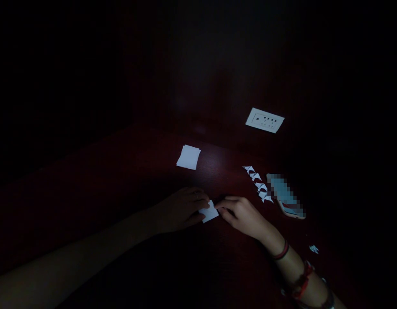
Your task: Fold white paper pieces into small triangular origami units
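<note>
A small white square of paper (210, 212) lies on the dark red table between my hands. At its left edge, the fingers and thumb of my left hand (182, 209) are closed on the paper, and a ring shows on one finger. My right hand (242, 215) pinches near the paper's right corner with thumb and forefinger. Bands and a red bracelet circle the right wrist and forearm. Shadow dims both hands, so the exact grip of the fingertips is hard to make out.
Behind my hands is a stack of white paper squares (188, 157). To the right, several folded paper pieces (260, 186) form a row beside a phone (287, 195). Small pale scraps (313, 249) lie nearer me. A white socket plate (265, 120) is on the wall.
</note>
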Available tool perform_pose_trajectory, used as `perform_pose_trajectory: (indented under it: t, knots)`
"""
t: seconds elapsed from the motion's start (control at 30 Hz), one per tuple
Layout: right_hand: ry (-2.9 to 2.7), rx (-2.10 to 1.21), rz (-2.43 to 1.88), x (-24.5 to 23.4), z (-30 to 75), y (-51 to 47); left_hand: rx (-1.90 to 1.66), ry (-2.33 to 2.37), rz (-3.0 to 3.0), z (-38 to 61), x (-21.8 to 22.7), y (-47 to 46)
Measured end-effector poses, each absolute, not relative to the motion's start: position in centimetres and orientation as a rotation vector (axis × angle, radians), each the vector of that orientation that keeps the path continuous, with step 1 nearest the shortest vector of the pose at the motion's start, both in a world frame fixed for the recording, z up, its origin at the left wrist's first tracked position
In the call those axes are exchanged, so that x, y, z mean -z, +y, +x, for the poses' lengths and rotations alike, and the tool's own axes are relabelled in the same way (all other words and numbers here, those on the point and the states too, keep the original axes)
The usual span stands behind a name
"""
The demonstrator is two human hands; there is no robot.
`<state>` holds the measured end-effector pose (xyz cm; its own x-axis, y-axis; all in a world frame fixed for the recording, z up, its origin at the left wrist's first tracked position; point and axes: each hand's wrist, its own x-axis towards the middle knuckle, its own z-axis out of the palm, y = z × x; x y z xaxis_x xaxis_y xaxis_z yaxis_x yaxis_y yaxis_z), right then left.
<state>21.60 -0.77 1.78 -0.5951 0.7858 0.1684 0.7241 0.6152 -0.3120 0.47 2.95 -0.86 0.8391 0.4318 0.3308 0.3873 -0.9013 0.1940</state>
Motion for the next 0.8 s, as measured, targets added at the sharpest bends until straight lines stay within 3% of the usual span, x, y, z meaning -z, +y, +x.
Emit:
perform_pose_trajectory:
  t: [0.8]
  knots:
    - [-2.463, -0.224, -1.253, -0.95, 21.43, -1.19, -0.705, 0.921, 2.601, 0.68, 1.34, 2.44]
